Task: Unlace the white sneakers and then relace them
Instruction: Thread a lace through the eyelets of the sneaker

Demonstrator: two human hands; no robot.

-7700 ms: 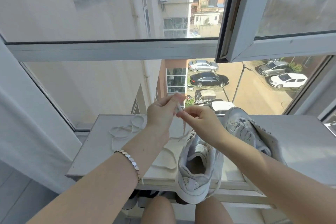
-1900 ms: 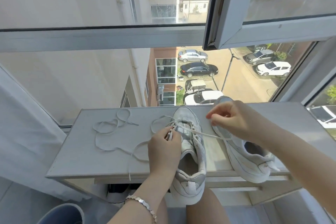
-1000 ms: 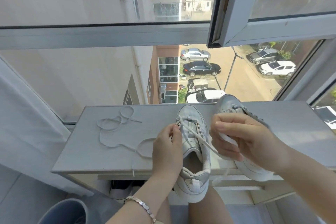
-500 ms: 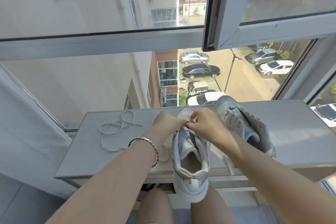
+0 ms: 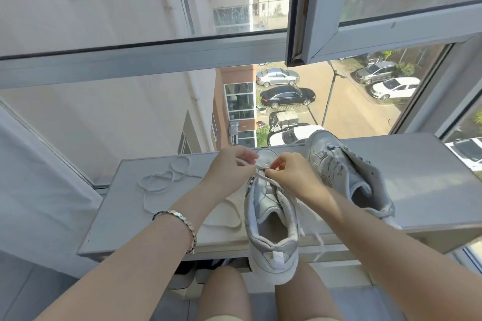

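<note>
At the desk (image 5: 430, 177) edge sits your sneaker (image 5: 263, 206) — left hand (image 5: 229, 169) and right hand (image 5: 292, 174) each pinch its lace (image 5: 271, 180) near the toe. A second sneaker (image 5: 339, 172) lies just right — loose lace (image 5: 159, 180) left.

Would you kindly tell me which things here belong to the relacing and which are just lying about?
In the job: left hand, right hand, pinched lace, near sneaker, second sneaker, loose lace.
Not needed: bracelet, windowsill, open window sash.
</note>
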